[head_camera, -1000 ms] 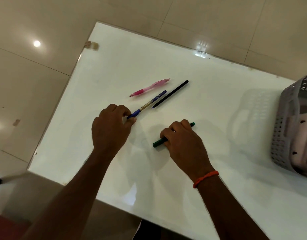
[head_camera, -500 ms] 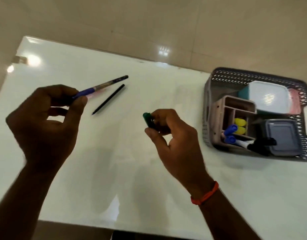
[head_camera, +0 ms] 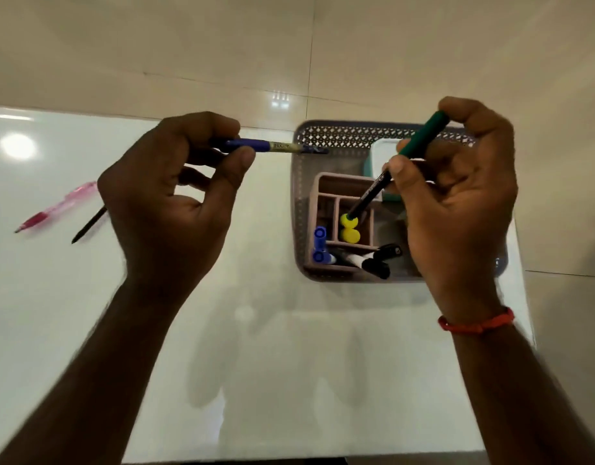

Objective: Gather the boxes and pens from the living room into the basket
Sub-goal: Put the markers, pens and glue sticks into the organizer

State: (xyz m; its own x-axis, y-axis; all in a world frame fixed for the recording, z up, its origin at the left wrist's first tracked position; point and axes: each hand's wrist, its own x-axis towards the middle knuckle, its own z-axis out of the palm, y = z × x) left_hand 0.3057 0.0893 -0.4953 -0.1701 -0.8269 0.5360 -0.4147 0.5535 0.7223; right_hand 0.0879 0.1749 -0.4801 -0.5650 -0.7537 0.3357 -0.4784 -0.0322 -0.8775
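right hand (head_camera: pixel 457 203) pinching the green pen (head_camera: pixel 420 135) tip-down over the organizer (head_camera: pixel 343 223) in the basket (head_camera: pixel 299 196); left hand (head_camera: pixel 175 203) gripping the blue pen (head_camera: pixel 256 146) by the rim; pink pen (head_camera: pixel 54 208) on the bench (head_camera: pixel 256 364); green one might snag a divider, imo

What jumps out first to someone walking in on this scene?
Two hands raised over a white table, each pinching a pen: the left hand a blue pen, the right hand a green pen angled into the grey basket. A pink pen lies far left.
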